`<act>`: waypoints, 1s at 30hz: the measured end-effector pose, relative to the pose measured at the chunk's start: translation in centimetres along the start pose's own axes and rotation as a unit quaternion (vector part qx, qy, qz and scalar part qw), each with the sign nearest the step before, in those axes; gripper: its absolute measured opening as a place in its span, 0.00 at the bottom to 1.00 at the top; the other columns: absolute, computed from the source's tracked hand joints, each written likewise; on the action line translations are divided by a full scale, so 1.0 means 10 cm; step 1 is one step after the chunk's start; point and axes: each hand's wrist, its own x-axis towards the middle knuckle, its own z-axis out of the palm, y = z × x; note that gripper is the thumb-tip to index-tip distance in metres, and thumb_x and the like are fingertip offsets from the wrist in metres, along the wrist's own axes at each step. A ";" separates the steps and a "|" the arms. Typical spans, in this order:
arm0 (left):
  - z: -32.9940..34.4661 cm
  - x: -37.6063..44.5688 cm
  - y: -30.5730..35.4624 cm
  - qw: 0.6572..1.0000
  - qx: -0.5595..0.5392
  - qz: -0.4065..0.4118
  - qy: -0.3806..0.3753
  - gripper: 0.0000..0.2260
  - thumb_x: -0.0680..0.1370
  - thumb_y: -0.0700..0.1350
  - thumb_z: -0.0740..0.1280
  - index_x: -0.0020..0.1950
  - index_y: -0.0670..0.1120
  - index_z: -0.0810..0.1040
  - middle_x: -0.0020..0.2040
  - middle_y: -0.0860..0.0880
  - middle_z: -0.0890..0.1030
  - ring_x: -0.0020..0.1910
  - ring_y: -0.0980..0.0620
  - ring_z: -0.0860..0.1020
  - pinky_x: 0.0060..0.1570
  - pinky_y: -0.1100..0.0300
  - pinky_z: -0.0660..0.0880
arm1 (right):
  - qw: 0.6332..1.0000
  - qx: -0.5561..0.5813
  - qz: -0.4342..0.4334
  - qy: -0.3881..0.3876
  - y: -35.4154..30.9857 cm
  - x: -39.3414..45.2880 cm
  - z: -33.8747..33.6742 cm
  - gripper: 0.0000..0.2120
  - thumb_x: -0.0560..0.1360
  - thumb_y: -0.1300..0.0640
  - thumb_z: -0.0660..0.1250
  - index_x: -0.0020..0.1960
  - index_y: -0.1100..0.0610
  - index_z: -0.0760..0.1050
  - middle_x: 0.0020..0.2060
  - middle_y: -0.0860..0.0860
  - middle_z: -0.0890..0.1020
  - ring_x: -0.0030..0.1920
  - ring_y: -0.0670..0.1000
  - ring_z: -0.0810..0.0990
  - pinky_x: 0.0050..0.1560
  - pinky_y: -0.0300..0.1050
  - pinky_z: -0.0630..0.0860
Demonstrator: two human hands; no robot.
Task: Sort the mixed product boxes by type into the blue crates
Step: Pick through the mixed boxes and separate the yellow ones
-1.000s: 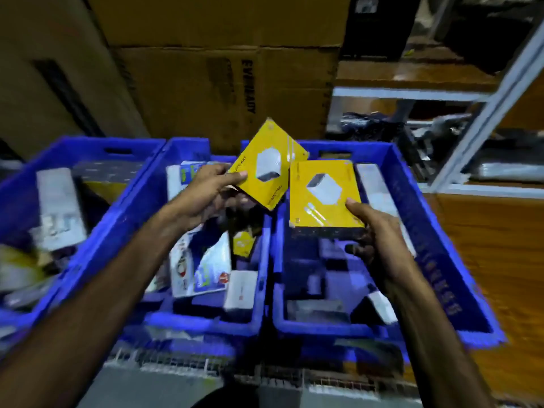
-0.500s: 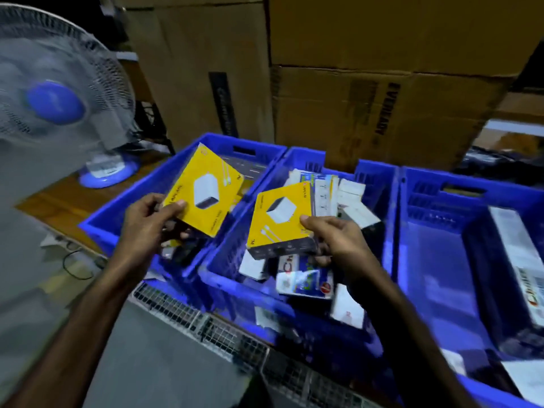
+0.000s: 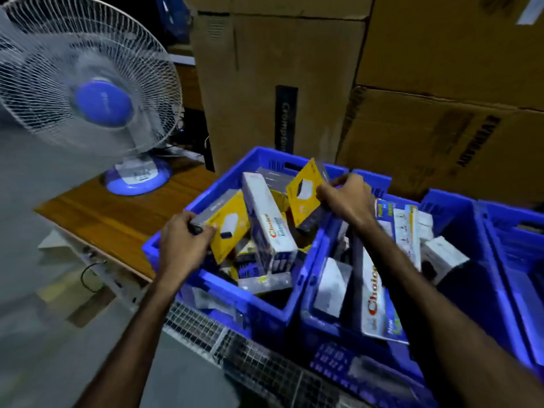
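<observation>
Yellow boxes, 2 of them, both over the leftmost blue crate (image 3: 206,198). Your left hand (image 3: 181,245) grips yellow box 1 (image 3: 228,228) at its near-left corner, thumb on top, box tilted and low over the crate's left side. Your right hand (image 3: 346,195) pinches yellow box 2 (image 3: 303,192) by its right edge, fingers curled round it, box stood up on edge near the crate's far-right corner. Btwn the 2 boxes a long white Choice carton (image 3: 269,219) leans at an angle inside the same crate, w/ more grey and white boxes under it, too jumbled to tell apart. Middle crate (image 3: 307,290), just beside on the right, holds another Choice carton (image 3: 375,301) and sm white boxes. 3rd crate (image 3: 500,231) at far right, contents dark, can't tell. Table fan (image 3: 88,95) on a wooden tabletop (image 3: 117,213) at left. Big cardboard cartons (image 3: 294,83) stacked behind the crates.
</observation>
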 end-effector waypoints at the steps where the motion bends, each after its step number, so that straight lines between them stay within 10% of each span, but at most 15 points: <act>1: 0.04 0.06 -0.05 1.000 -0.002 -0.008 -0.007 0.11 0.73 0.51 0.77 0.46 0.47 0.79 0.42 0.46 0.82 0.45 0.41 0.81 0.43 0.51 0.73 | 1.000 -0.028 -0.005 0.006 -0.01 0.04 0.09 0.20 0.63 0.39 0.67 0.45 0.53 0.80 0.46 0.56 0.86 0.52 0.60 0.84 0.54 0.52 0.80; 8: 0.06 0.25 -0.13 0.998 0.058 0.013 -0.004 0.23 0.78 0.51 0.70 0.72 0.50 0.69 0.63 0.44 0.70 0.60 0.37 0.76 0.57 0.43 0.74 | 0.986 -0.151 -0.076 0.006 0.08 0.01 0.37 0.14 0.78 0.50 0.63 0.55 0.54 0.84 0.59 0.57 0.82 0.57 0.62 0.81 0.54 0.54 0.77; 23: 0.13 0.20 -0.22 0.970 0.048 0.209 -0.116 0.06 0.77 0.54 0.73 0.45 0.54 0.79 0.33 0.55 0.77 0.35 0.54 0.78 0.35 0.54 0.76 | 0.964 -0.168 -0.201 -0.034 0.31 -1.03 0.57 0.13 0.77 0.43 0.65 0.54 0.48 0.82 0.50 0.47 0.86 0.51 0.53 0.84 0.50 0.53 0.77; 30: 0.14 -0.01 -0.22 0.968 0.044 0.227 -0.101 0.09 0.76 0.55 0.74 0.43 0.52 0.79 0.34 0.54 0.77 0.34 0.53 0.77 0.32 0.55 0.75 | 0.935 -0.286 -0.194 -0.081 0.25 -1.04 0.69 0.38 0.73 0.27 0.58 0.77 0.47 0.65 0.66 0.51 0.78 0.65 0.55 0.78 0.66 0.59 0.68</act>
